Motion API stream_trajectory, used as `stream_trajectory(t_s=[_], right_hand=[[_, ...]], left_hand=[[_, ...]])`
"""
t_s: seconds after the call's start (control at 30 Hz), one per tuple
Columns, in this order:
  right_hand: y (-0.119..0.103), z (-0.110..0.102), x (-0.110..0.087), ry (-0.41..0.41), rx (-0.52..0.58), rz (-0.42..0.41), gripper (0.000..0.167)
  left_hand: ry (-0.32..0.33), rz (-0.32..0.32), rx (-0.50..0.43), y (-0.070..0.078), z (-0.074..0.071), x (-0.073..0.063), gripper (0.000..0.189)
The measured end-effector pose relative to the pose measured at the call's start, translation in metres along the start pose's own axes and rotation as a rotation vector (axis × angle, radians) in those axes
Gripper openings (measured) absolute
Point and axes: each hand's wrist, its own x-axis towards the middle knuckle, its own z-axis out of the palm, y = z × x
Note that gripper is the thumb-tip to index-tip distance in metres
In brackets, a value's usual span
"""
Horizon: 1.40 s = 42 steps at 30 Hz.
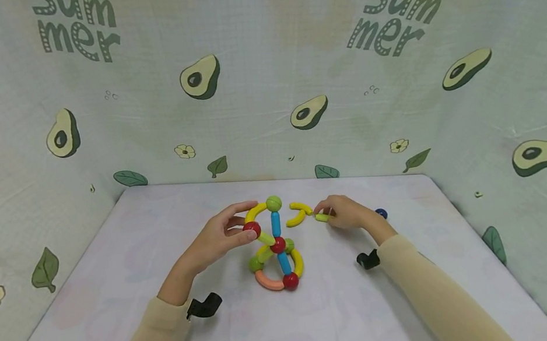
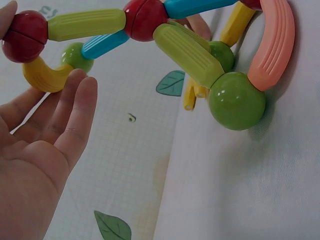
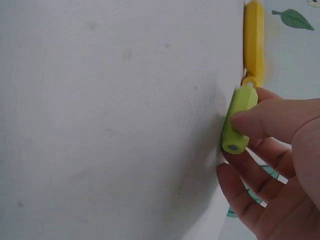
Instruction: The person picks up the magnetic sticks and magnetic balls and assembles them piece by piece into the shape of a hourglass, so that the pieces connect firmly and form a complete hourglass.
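Note:
A toy structure of magnetic sticks and balls (image 1: 277,245) stands on the table, with blue, yellow, green and orange sticks between red and green balls. My left hand (image 1: 217,238) holds its upper left part, thumb on a red ball (image 2: 24,37) and fingers against a curved yellow stick (image 2: 45,77). To the right, my right hand (image 1: 346,211) pinches a short light green magnetic stick (image 3: 240,120) between thumb and fingers, low over the table. One end of that stick is close to a yellow stick (image 3: 254,40) in the right wrist view.
Two curved yellow sticks (image 1: 301,207) lie on the table between the structure and my right hand. A dark blue ball (image 1: 381,213) sits just right of that hand. Behind the white table (image 1: 277,335) hangs a cloth (image 1: 242,33) printed with avocados and leaves.

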Motion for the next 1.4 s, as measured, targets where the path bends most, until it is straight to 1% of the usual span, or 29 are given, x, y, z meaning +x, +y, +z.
stream_trajectory(t_s=[0.17, 0.3, 0.4, 0.47, 0.63, 0.83, 0.97, 1.23, 1.4], right_hand=[[-0.003, -0.001, -0.006, -0.005, 0.004, 0.002, 0.038], [-0.005, -0.001, -0.011, 0.007, 0.027, 0.007, 0.035], [-0.009, 0.000, -0.015, 0.042, 0.059, -0.008, 0.034], [-0.014, -0.001, -0.017, 0.082, 0.082, -0.035, 0.034], [-0.034, -0.005, -0.025, 0.194, 0.150, -0.094, 0.035], [-0.068, -0.008, -0.036, 0.278, 0.238, -0.137, 0.037], [-0.085, -0.007, -0.040, 0.332, 0.278, -0.170, 0.039], [-0.111, 0.000, -0.044, 0.379, 0.360, -0.180, 0.039], [-0.122, 0.004, -0.046, 0.412, 0.411, -0.183, 0.038]], left_hand=[[0.000, -0.001, 0.000, 0.001, 0.000, 0.000, 0.067], [-0.001, 0.001, 0.006, 0.002, 0.001, 0.000, 0.067], [-0.003, 0.003, 0.010, 0.002, 0.000, 0.000, 0.067], [-0.006, 0.005, 0.011, 0.002, 0.000, 0.000, 0.067], [-0.008, 0.004, 0.007, 0.001, -0.002, 0.000, 0.066], [-0.003, -0.010, 0.009, -0.001, -0.003, 0.000, 0.066], [0.001, -0.025, 0.002, -0.003, -0.004, 0.000, 0.065], [-0.003, -0.027, 0.006, -0.004, -0.004, 0.000, 0.066], [-0.008, -0.021, 0.003, -0.004, -0.004, 0.000, 0.065]])
